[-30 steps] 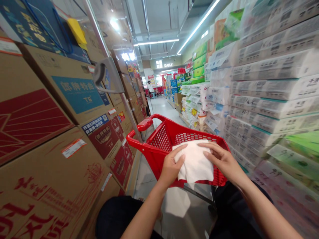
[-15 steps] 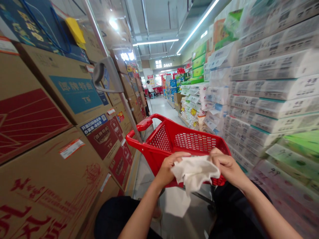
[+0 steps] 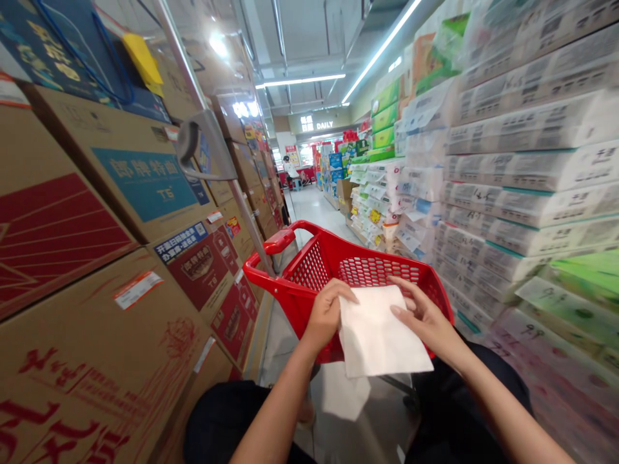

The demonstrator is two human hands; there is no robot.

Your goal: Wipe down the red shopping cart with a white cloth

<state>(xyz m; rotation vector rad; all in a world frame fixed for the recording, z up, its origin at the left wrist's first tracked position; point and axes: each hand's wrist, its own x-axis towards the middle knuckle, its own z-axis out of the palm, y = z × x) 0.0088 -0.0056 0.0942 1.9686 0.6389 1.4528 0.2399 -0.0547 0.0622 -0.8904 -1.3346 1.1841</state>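
While both bare hands work over the cart in the head view, the white sheet (image 3: pixel 382 338) hangs between them, spread nearly flat, with its broad face toward the wearer. Left hand (image 3: pixel 329 312): the digits pinch the sheet at its upper left corner; the fingertips overlap the front face, and the thumb is hidden. Right hand (image 3: pixel 425 319): the thumb lies on the front face near the upper right edge; the index finger extends past the top corner, apart from the thumb. The remaining fingers are curled beside that edge, and it cannot be told whether they press on the back of the sheet.

Relative to the grip, most of the sheet lies below the fingertips. The lower edge hangs clear of both hands, and the lower right corner reaches out beneath the right hand.

The sheet is positioned in front of the red cart (image 3: pixel 297 309), covering part of its near wall. A pale angular patch (image 3: pixel 344 394) shows below the sheet; its nature cannot be determined.

Left side: stacked cardboard boxes (image 3: pixel 159 335) and a metal post with a grey bracket (image 3: pixel 213 145). Right side: wrapped packs (image 3: pixel 507 161) in tall stacks, slightly blurred. Far end of the aisle: a person (image 3: pixel 291 169) beneath a lit "DAILY" sign (image 3: pixel 318 124).
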